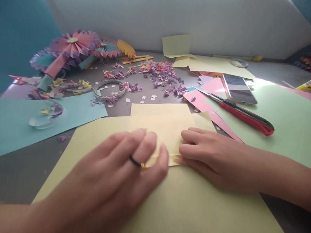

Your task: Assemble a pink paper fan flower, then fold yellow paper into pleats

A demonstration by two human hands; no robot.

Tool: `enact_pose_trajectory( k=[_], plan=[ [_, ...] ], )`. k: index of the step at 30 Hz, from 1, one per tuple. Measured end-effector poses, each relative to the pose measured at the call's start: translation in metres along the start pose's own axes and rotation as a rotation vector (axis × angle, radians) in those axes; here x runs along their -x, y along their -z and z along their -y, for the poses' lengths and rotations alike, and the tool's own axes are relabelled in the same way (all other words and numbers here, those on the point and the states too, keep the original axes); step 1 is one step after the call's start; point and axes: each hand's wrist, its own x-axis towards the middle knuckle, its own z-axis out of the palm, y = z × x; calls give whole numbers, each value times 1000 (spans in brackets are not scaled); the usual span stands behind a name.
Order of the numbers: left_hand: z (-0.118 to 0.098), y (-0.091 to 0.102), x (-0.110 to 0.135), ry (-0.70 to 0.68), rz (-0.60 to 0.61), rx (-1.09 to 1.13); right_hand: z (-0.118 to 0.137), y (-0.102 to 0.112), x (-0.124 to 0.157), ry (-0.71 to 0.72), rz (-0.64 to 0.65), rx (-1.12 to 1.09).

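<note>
Left grip (114,168) down over the paper, fingers a blur, spread or closing impossible to tell, a black ring (134,160) on one finger, tips right at the fold! Right grip (209,158) just across from it, fingers close together and slightly curled, tips against the same fold, any pinch hidden from this angle. Between the two, a large pale yellow paper sheet (73,168) flat on the grey bench (21,174), with a narrower folded pale yellow flap (160,124) on top. Long axis of the crease running left to right across the view, straight between both grips, the left grip reaching over its left end, the right grip at its right end. Left grip nearer the lens, right grip tighter to the crease. Off to the right, a red-and-black utility knife (245,116) on a mint green paper sheet (286,123), a smartphone (239,89) above it, a pink paper sheet (201,103) beside the yellow. Off to the left, a pale blue paper sheet (48,121). Further up the bench, a roll of clear tape (109,89), heaps of small purple-and-pink paper pieces (160,72), and a pleated paper rosette (70,48).
</note>
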Motion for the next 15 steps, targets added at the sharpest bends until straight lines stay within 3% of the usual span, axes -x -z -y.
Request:
enact_pose_trajectory(
  k=[4,6,12,15],
  plan=[
    [-32,-4,12,0,-74,101,-1,-2,-1,3,-29,-26],
    [-41,-5,17,-20,-16,84,-1,-2,-1,6,-28,-32],
    [-42,-4,20,-88,60,56,0,-3,0,9,-45,-18],
    [-46,-4,20,-57,83,13,0,-3,2,16,-58,-14]
  ],
)
